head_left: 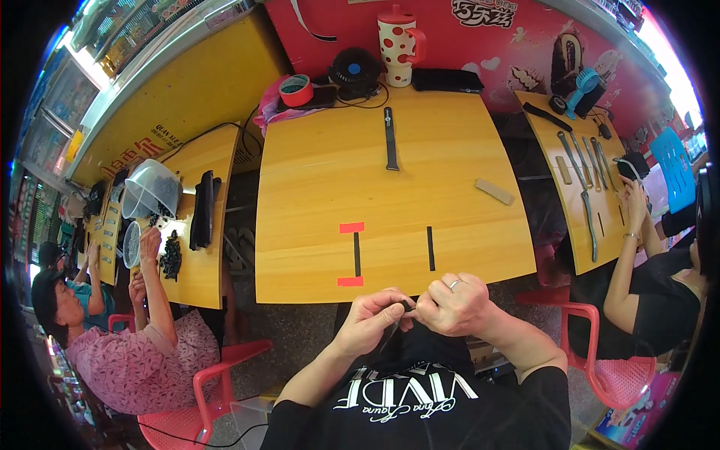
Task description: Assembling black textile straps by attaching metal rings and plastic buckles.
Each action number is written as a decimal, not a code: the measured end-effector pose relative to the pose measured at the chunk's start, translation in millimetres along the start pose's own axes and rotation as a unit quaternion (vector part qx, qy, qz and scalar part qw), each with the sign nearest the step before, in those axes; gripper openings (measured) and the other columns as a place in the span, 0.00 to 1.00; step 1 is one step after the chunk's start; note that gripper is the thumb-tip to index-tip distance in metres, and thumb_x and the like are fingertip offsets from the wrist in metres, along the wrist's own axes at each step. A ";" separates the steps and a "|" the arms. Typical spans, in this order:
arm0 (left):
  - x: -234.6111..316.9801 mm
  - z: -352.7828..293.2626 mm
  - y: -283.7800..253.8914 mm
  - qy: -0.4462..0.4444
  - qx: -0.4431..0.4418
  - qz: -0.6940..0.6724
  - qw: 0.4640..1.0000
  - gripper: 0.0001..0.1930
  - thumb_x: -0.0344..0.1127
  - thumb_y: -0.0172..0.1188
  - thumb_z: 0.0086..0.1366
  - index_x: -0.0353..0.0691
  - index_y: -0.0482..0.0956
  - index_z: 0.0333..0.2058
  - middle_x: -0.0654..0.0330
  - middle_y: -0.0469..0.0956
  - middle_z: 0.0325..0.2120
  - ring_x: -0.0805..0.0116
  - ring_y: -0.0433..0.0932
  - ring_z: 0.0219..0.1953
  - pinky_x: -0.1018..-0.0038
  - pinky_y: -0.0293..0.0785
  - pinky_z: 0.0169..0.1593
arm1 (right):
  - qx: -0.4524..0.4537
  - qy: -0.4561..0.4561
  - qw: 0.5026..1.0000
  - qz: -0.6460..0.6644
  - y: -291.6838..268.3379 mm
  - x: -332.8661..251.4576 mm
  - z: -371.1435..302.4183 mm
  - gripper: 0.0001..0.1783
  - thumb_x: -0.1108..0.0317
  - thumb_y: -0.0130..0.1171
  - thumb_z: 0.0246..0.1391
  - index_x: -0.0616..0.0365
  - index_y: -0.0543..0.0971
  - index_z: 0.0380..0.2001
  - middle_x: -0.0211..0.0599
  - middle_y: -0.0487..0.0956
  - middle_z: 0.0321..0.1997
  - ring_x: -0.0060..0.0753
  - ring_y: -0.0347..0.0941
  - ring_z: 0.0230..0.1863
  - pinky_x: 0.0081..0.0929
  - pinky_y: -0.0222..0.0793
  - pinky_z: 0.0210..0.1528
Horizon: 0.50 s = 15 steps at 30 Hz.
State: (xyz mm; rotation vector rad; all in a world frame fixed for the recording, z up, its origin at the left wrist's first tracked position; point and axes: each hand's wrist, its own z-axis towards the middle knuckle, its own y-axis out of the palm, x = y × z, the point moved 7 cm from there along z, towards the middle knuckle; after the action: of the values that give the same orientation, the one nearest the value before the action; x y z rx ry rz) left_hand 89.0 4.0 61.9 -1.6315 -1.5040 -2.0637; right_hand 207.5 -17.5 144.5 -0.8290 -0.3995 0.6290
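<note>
Just off the near edge of the table, my two hands meet in front of my shirt. My left hand point(371, 321) pinches a dark strap-like piece point(408, 306), most of which is hidden by fingers. My right hand point(452, 306), with a ring on one finger, is closed in a fist against the same piece. On the table ahead lie two thin black strips; the left strip point(357, 255) runs between red tape pieces point(350, 282), and the right strip point(430, 249) lies alone. Farther off is a dark watch strap point(391, 141).
A beige block point(494, 192) lies at the table's right. Along the back stand a small black fan point(354, 73), a spotted tumbler point(397, 46), a red tape roll point(295, 90) and a black case point(448, 81). People work at side tables, left and right, on pink chairs.
</note>
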 end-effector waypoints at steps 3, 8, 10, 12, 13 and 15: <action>-5.0 -0.9 -2.5 -0.015 0.030 -0.053 0.998 0.10 0.33 0.52 0.70 0.31 0.78 0.41 0.60 0.77 0.34 0.72 0.76 0.33 0.76 0.73 0.39 | 0.004 0.004 1.000 0.021 0.4 0.2 0.1 0.20 0.54 0.59 0.51 0.48 0.66 0.14 0.24 0.59 0.14 0.22 0.60 0.15 0.20 0.50 0.17; -19.6 -5.6 -6.2 -0.045 0.098 -0.141 0.984 0.11 0.33 0.53 0.70 0.31 0.79 0.39 0.59 0.78 0.33 0.71 0.77 0.32 0.75 0.74 0.38 | -0.016 -0.025 1.000 -0.008 2.2 -6.2 0.2 0.21 0.55 0.58 0.53 0.48 0.65 0.13 0.24 0.58 0.13 0.22 0.60 0.14 0.20 0.50 0.17; -24.2 -6.2 -9.3 -0.047 0.116 -0.150 0.981 0.11 0.34 0.53 0.70 0.31 0.79 0.40 0.59 0.78 0.33 0.71 0.77 0.33 0.74 0.74 0.39 | -0.024 -0.037 0.999 -0.015 3.2 -7.1 1.3 0.21 0.55 0.58 0.53 0.48 0.65 0.13 0.25 0.58 0.13 0.22 0.60 0.13 0.20 0.50 0.17; -21.8 -4.0 -8.2 -0.030 0.103 -0.163 0.981 0.12 0.35 0.53 0.70 0.31 0.79 0.40 0.58 0.78 0.33 0.71 0.77 0.33 0.74 0.74 0.40 | -0.010 -0.041 0.999 -0.022 3.4 -6.5 2.5 0.23 0.54 0.57 0.54 0.49 0.64 0.13 0.24 0.57 0.12 0.22 0.59 0.13 0.21 0.49 0.16; -20.7 -4.8 -6.7 -0.029 0.102 -0.162 0.981 0.12 0.35 0.53 0.70 0.31 0.79 0.40 0.58 0.78 0.33 0.71 0.77 0.33 0.74 0.74 0.40 | -0.009 -0.042 0.999 -0.023 2.5 -8.2 2.3 0.23 0.54 0.57 0.54 0.49 0.64 0.13 0.24 0.57 0.12 0.22 0.59 0.13 0.21 0.49 0.16; -19.1 -8.2 -4.8 -0.034 0.101 -0.185 0.977 0.11 0.34 0.54 0.70 0.31 0.78 0.41 0.58 0.78 0.33 0.71 0.76 0.34 0.73 0.74 0.40 | -0.021 -0.023 0.999 -0.040 4.5 -11.2 1.4 0.23 0.54 0.57 0.55 0.50 0.64 0.13 0.25 0.57 0.13 0.22 0.59 0.14 0.21 0.49 0.16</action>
State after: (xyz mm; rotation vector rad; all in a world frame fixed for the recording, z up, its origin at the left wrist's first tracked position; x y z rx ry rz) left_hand 88.4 -8.4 44.6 -1.4472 -2.1004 -1.9484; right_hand 196.7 -21.8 140.9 -0.8349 -0.4862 0.5674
